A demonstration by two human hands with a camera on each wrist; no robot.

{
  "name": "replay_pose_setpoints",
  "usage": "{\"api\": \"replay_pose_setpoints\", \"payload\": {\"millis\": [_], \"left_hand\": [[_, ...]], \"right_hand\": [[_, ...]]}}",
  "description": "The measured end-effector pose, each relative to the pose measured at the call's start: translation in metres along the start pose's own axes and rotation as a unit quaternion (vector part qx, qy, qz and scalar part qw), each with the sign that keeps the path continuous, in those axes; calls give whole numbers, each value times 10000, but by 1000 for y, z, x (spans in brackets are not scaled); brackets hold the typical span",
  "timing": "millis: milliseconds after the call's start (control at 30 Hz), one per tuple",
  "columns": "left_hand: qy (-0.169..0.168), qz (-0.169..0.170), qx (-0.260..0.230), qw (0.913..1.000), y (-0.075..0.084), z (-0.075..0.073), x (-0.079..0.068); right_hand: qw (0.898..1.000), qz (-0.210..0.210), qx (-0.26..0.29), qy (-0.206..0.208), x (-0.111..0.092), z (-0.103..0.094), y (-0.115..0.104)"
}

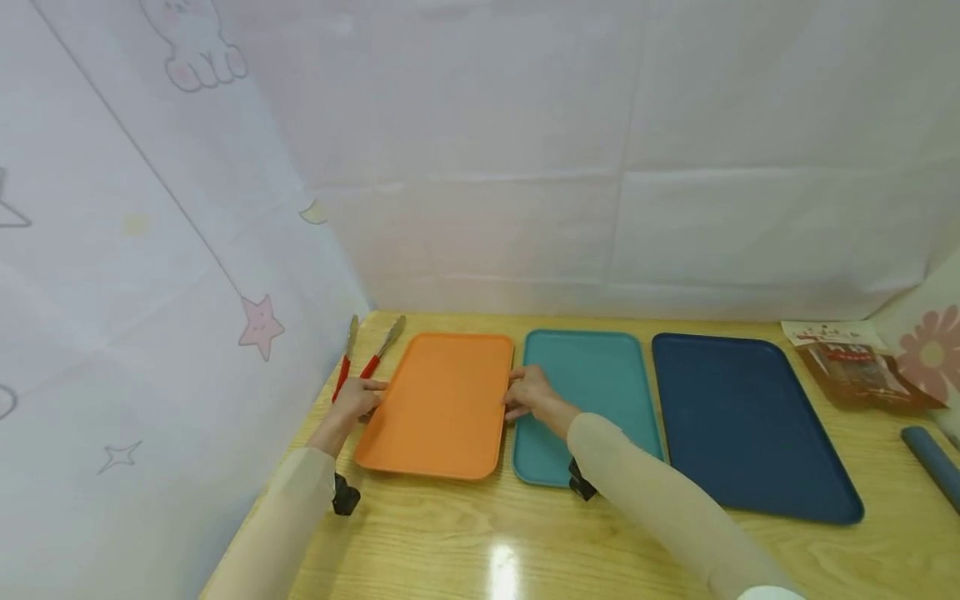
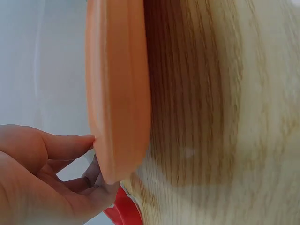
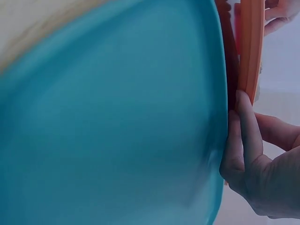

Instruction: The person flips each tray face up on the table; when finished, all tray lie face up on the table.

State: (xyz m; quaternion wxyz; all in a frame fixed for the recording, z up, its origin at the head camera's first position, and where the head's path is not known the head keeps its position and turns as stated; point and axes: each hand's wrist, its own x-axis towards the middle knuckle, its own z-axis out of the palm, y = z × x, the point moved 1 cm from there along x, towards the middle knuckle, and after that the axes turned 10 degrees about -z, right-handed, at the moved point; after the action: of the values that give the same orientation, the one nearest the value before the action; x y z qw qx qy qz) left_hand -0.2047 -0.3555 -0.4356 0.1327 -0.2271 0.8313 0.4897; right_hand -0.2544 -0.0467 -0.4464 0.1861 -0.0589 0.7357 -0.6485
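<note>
An orange tray (image 1: 442,404) is held a little above the wooden table, between both hands. My left hand (image 1: 358,402) grips its left edge; in the left wrist view the thumb (image 2: 70,146) presses on the rim and the other fingers curl beneath it. On the opposite edge, my right hand (image 1: 531,392) holds the rim, with fingers (image 3: 248,126) low on the side and the thumb partly hidden. That hand is over the left side of a teal tray (image 1: 592,367), which lies flat beside the orange one.
A navy tray (image 1: 738,417) lies right of the teal one. Red-handled metal tongs (image 1: 369,367) lie by the left wall, behind my left hand. At the far right are a brown snack packet (image 1: 858,375) and a dark cylinder (image 1: 933,462). Fabric walls (image 1: 480,208) close off the table's back and sides.
</note>
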Motion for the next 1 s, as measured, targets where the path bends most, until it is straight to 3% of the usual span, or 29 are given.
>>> {"api": "replay_pose_setpoints", "payload": {"millis": [267,433,567,800,900,1000], "left_hand": [[395,110,246,9989,4,-1,9],[669,427,371,9962,3,4,11],[923,697,738,9905,4,8,8],[979,833,1347,9825,8,12,3],[1147,799,1875,9723,8,15,2],[1534,816,2520,9520,8,20,0]], "right_hand": [[9999,-105,-37,-73,6,4,-3],[9995,-188,-244,-66,7,7,-2],[9968,-306,-740,-60,7,12,-4],[9868,-389,-1566,-114,11,19,-8],[9795,-445,-1960,-106,14,21,-8],[9735,-530,-2218,-193,15,19,-10]]}}
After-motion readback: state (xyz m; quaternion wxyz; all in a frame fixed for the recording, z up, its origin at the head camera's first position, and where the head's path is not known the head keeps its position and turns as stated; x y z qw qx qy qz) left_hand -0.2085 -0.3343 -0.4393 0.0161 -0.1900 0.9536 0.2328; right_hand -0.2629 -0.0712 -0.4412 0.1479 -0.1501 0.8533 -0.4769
